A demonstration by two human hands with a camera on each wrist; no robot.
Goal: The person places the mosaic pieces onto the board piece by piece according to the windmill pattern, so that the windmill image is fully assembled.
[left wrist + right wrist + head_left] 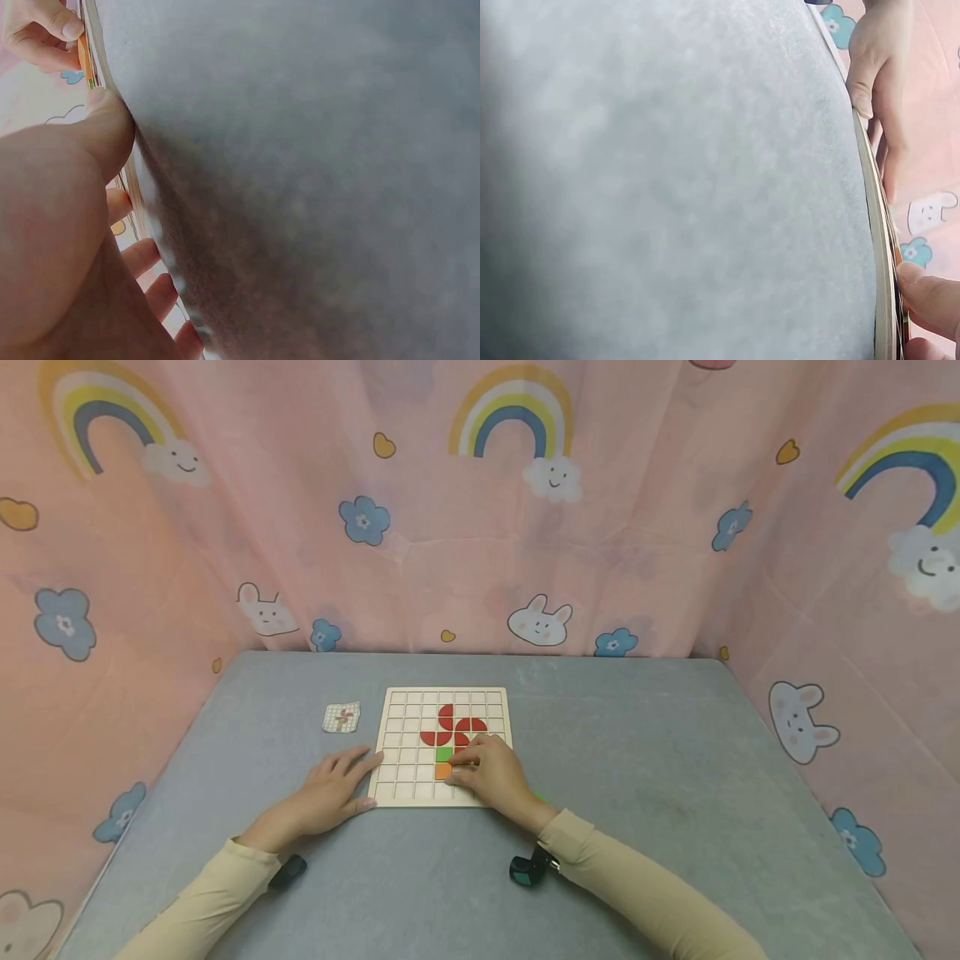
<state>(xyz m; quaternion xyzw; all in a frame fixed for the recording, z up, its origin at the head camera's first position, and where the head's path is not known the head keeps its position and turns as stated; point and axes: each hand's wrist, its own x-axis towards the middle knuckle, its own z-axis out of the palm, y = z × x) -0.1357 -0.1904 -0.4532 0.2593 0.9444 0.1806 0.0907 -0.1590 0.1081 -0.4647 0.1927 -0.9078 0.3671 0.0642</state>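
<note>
A pale wooden grid board (405,789) lies on the table. Several red quarter-round pieces (471,725) form a pinwheel on it, with a green square tile (444,754) just below. My right hand (495,774) pinches an orange square tile (443,771) at its right side, below the green one; the tile shows as a thin orange strip in the left wrist view. That hand covers the board's lower right squares. My left hand (330,789) rests at the board's left edge, fingers spread and thumb by the lower left corner.
A small pattern card (341,717) with a red pinwheel picture lies left of the board. A bit of bright green (540,797) peeks out beside my right wrist. The grey table (637,735) ends at a pink printed curtain (450,568) behind and at both sides.
</note>
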